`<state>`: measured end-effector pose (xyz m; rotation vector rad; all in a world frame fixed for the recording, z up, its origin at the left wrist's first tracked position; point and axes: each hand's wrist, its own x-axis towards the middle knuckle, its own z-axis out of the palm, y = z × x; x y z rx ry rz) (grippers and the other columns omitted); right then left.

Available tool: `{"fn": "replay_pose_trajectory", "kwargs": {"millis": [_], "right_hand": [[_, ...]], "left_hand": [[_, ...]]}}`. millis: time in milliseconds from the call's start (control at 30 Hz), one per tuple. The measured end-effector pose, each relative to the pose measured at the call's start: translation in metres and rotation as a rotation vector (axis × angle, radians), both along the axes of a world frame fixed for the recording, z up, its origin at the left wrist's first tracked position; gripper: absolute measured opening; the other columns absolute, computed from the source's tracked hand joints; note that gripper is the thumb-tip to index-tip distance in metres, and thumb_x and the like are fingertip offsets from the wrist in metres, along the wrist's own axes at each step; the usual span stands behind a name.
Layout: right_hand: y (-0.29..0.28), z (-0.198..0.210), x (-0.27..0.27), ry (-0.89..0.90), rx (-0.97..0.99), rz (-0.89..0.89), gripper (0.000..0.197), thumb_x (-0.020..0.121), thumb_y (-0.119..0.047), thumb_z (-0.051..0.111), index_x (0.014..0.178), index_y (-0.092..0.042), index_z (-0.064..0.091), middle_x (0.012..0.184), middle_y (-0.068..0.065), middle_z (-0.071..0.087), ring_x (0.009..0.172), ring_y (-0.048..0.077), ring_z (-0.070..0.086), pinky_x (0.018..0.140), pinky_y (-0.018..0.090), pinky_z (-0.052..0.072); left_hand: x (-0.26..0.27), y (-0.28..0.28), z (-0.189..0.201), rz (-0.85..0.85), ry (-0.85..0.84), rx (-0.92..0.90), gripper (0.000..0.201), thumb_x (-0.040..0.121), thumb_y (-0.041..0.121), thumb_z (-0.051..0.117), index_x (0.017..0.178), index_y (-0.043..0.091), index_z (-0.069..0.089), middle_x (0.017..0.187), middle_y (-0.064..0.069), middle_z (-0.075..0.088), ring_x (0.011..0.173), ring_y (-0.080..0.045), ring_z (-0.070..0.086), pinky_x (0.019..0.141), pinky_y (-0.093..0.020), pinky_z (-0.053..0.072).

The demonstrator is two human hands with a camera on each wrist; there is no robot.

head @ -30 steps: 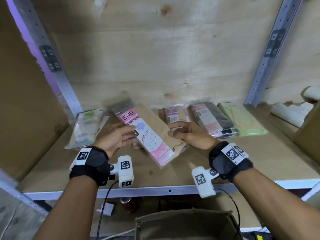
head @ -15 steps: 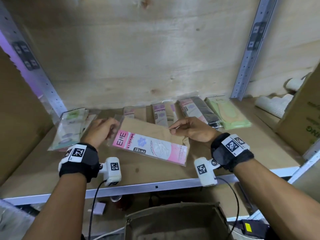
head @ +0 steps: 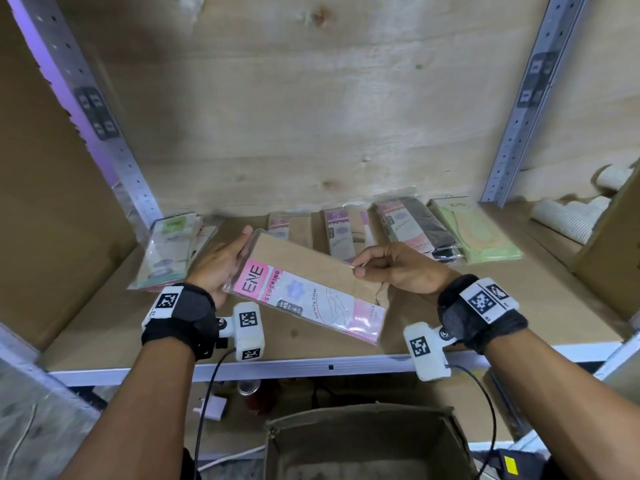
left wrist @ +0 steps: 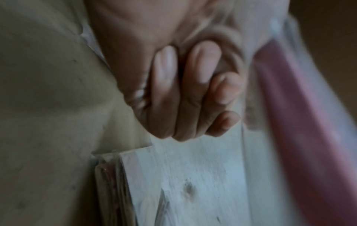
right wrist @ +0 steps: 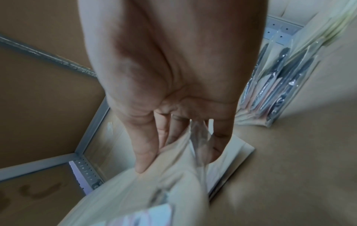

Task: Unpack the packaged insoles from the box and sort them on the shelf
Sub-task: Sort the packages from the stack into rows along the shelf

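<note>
Pink ENE packet (head: 304, 292): light, floppy, slick film; pinched at both ends by left hand (head: 216, 268) and right hand (head: 398, 268); best held there.

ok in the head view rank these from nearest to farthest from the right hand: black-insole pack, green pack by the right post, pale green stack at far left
1. black-insole pack, on the shelf just beyond the right hand.
2. green pack, further right, beside the right post.
3. pale green stack, far left, past the left hand.
</note>
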<state>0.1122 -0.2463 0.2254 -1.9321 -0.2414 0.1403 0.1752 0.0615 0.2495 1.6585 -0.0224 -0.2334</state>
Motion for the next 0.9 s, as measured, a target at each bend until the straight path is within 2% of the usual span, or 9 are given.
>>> {"fn": "replay_pose_trajectory", "kwargs": {"millis": [67,167,233,400,500,567,700,767,900], "right_hand": [[0.003,0.0,0.0,-0.003,-0.001,0.003,0.013,0.088,-0.014,0.071,0.099,-0.02,0.072,0.096,0.001,0.075,0.091,0.008,0.068,0.088,0.024,0.053],[0.008,-0.001,0.001,0.004,0.027,0.013,0.015,0.088,-0.009,0.069,0.103,-0.013,0.071,0.098,0.004,0.074,0.091,0.009,0.067,0.09,0.023,0.052],[0.01,-0.002,0.003,0.009,0.058,0.004,0.017,0.089,-0.006,0.068,0.105,-0.008,0.07,0.098,0.005,0.073,0.09,0.007,0.068,0.087,0.017,0.053],[0.015,-0.003,0.007,0.002,0.097,-0.076,0.017,0.089,-0.009,0.069,0.106,-0.007,0.07,0.096,0.004,0.072,0.089,0.006,0.065,0.083,0.015,0.049],[0.018,-0.004,0.011,0.047,0.199,-0.145,0.018,0.088,-0.009,0.069,0.106,-0.005,0.069,0.102,0.011,0.069,0.094,0.019,0.06,0.091,0.032,0.045],[0.022,-0.003,0.012,0.082,0.27,-0.18,0.014,0.088,-0.01,0.07,0.102,-0.01,0.07,0.101,0.011,0.07,0.092,0.022,0.062,0.089,0.035,0.047],[0.034,-0.002,0.015,0.099,0.403,-0.224,0.01,0.089,-0.011,0.069,0.1,-0.009,0.07,0.085,0.006,0.071,0.066,0.016,0.066,0.052,0.023,0.05],[0.041,-0.002,0.017,0.104,0.458,-0.246,0.011,0.09,-0.01,0.068,0.1,-0.008,0.068,0.076,0.004,0.071,0.056,0.013,0.063,0.042,0.022,0.045],[0.052,-0.003,0.019,0.137,0.559,-0.263,0.007,0.089,-0.008,0.068,0.095,-0.011,0.069,0.076,0.005,0.072,0.055,0.013,0.065,0.044,0.022,0.048]], "left_hand": [[-0.001,0.002,0.001,0.008,0.001,-0.018,0.038,0.088,0.056,0.062,0.088,0.018,0.064,0.07,-0.016,0.069,0.049,-0.022,0.064,0.056,-0.026,0.055],[0.0,0.004,0.0,0.017,0.027,-0.043,0.05,0.081,0.056,0.068,0.103,0.011,0.071,0.107,-0.028,0.069,0.093,-0.042,0.07,0.088,-0.046,0.058],[0.001,0.007,-0.001,0.008,0.038,-0.093,0.037,0.085,0.054,0.066,0.095,0.02,0.076,0.116,-0.024,0.065,0.102,-0.045,0.062,0.095,-0.051,0.05],[0.014,0.017,-0.013,0.087,0.066,-0.185,0.049,0.096,0.061,0.048,0.107,0.017,0.069,0.059,0.0,0.058,0.048,-0.016,0.053,0.043,-0.024,0.042],[0.021,0.024,-0.019,0.243,0.03,-0.227,0.044,0.094,0.068,0.044,0.111,0.032,0.064,0.081,0.003,0.077,0.068,-0.015,0.07,0.054,-0.028,0.053],[0.02,0.024,-0.018,0.275,0.036,-0.248,0.051,0.092,0.072,0.042,0.107,0.027,0.062,0.079,-0.001,0.079,0.072,-0.019,0.074,0.055,-0.027,0.056],[0.011,0.011,-0.013,0.1,0.085,-0.242,0.071,0.084,0.076,0.052,0.108,0.011,0.065,0.092,-0.017,0.078,0.087,-0.03,0.077,0.067,-0.034,0.062],[0.002,-0.001,-0.011,-0.042,0.084,-0.192,0.06,0.081,0.064,0.067,0.115,0.016,0.064,0.099,-0.018,0.077,0.092,-0.033,0.076,0.073,-0.037,0.063],[-0.01,-0.022,-0.015,-0.223,0.088,-0.155,0.044,0.086,0.029,0.077,0.123,0.008,0.063,0.109,-0.012,0.076,0.1,-0.027,0.074,0.075,-0.03,0.062]]}}
